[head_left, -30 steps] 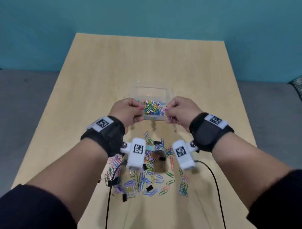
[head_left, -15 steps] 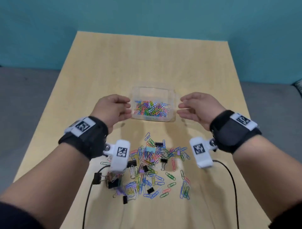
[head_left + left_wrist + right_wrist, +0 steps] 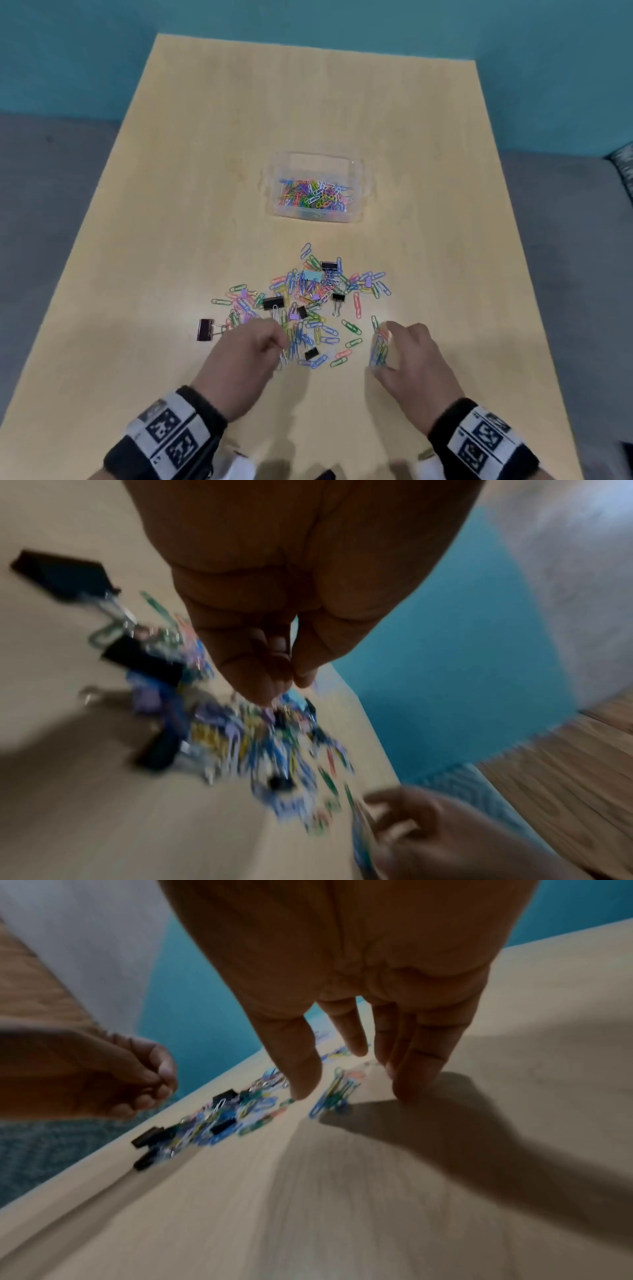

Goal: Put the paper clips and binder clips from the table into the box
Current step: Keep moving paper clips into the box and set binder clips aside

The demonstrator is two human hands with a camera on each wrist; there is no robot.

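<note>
A clear plastic box (image 3: 358,185) holding coloured paper clips sits mid-table. Nearer me lies a loose pile of paper clips (image 3: 308,301) mixed with black binder clips (image 3: 273,303); one binder clip (image 3: 205,329) lies apart at the left. My left hand (image 3: 279,342) hovers at the pile's near left edge with fingers and thumb curled together (image 3: 284,680); nothing shows between them, though the view is blurred. My right hand (image 3: 383,346) is down on the table, its thumb and straight fingers either side of a small bunch of paper clips (image 3: 335,1093).
The light wooden table (image 3: 239,137) extends far beyond the box, with grey floor along both sides and a teal wall behind. Wrist straps with markers sit at the frame's bottom edge.
Both hands have left the box, spread apart, and drawn back toward me down to the loose pile. The right hand now straddles a bunch of clips; the left has curled up.
</note>
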